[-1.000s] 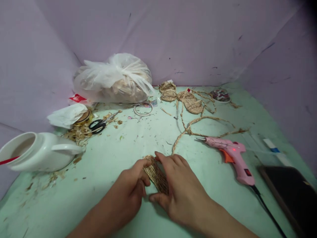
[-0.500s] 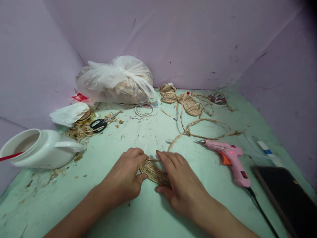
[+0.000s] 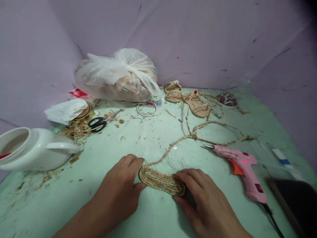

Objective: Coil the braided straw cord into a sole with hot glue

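Note:
A small sole-shaped piece of coiled straw cord [image 3: 162, 181] lies at the front middle of the table in the head view. My left hand [image 3: 121, 186] pinches its left end between thumb and fingers. Around the right end, my right hand [image 3: 200, 195] is closed, with the thumb below and the fingers above. From the left end, by my left fingertips, a twisted straw cord [image 3: 170, 147] leads up to a loose tangle. Right of my hands lies a pink glue gun [image 3: 241, 165] with its red light lit.
Behind are finished-looking straw soles [image 3: 198, 105], a ring-shaped roll [image 3: 146, 108] and a tied plastic bag [image 3: 119, 77]. Black-handled scissors [image 3: 97, 124] and a white jug [image 3: 42, 147] lie at left amid straw scraps. A dark flat object [image 3: 294, 205] is at right.
My right hand has slid right along the straw sole to its end, uncovering its middle and the cord above. The left hand remains at the left end. The view has shifted slightly.

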`<state>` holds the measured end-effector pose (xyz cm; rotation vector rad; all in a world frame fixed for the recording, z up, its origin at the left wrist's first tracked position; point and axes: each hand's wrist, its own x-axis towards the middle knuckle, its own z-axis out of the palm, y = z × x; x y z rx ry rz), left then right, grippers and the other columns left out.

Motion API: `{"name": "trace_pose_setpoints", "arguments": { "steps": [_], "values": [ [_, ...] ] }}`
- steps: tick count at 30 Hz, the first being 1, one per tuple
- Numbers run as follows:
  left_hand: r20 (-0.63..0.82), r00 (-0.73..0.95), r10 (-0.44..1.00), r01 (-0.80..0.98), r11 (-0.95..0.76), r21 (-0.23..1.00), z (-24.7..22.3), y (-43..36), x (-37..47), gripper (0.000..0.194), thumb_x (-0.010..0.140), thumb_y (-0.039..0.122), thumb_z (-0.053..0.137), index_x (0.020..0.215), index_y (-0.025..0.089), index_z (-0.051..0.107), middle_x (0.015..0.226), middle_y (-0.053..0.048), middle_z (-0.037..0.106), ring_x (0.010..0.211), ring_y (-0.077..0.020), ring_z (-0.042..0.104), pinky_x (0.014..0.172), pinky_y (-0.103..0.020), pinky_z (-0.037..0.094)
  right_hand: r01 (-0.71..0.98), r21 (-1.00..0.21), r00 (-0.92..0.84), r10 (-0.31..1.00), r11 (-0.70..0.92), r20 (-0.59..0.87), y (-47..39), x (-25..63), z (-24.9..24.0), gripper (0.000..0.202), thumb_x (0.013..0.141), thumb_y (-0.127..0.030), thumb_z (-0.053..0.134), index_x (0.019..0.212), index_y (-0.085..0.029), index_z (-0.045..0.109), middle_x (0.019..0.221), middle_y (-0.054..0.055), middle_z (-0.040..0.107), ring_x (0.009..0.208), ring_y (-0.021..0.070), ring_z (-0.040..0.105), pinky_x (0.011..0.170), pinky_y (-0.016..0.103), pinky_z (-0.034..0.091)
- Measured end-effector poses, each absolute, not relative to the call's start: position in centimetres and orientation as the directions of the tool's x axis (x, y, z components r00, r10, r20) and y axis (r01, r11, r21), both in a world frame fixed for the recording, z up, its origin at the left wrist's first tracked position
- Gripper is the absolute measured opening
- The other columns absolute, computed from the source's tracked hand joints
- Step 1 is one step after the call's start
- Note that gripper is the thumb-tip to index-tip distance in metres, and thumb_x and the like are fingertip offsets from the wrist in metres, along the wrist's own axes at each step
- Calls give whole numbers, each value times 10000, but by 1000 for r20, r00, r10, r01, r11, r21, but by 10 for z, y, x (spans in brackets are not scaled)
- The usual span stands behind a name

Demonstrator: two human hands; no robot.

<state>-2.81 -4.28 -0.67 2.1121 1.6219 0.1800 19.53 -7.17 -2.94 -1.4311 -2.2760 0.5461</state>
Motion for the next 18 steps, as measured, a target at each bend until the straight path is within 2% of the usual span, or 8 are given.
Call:
{"name": "trace_pose_setpoints", "arguments": {
  "steps": [7, 12, 15, 18],
  "values": [
    [-257, 345, 903, 844, -178, 506, 1, -41, -27, 322, 736, 109, 517, 1025, 242, 565, 1035, -46, 556, 953, -206, 541, 831, -355, 468, 741, -418, -459, 851, 525, 255, -73, 195, -39, 294, 825, -112, 514, 1116, -156, 509, 995, 116, 623, 842, 234, 576, 705, 391, 496],
    [-188, 369, 910, 788, -199, 583, 7, -34, -41, 360, 748, 119, 494, 1087, 234, 538, 1104, -47, 545, 990, -178, 549, 856, -296, 459, 746, -394, -470, 844, 536, 257, -74, 198, -41, 303, 836, -120, 504, 1136, -155, 480, 993, 120, 613, 843, 239, 571, 693, 404, 497],
    [-188, 346, 919, 799, -184, 573, 8, -32, -49, 299, 773, 115, 453, 1026, 218, 578, 1007, -40, 582, 909, -168, 572, 790, -285, 463, 761, -398, -453, 859, 512, 239, -73, 200, -41, 329, 843, -123, 488, 1167, -168, 460, 1035, 128, 590, 896, 244, 568, 715, 404, 509],
    [-240, 325, 915, 825, -150, 546, 5, -34, -47, 216, 767, 111, 456, 879, 209, 612, 861, -22, 596, 816, -173, 574, 708, -294, 454, 768, -409, -451, 870, 493, 200, -70, 200, -41, 364, 835, -121, 493, 1191, -183, 446, 1073, 130, 568, 949, 248, 558, 759, 417, 511]
  ]
}}
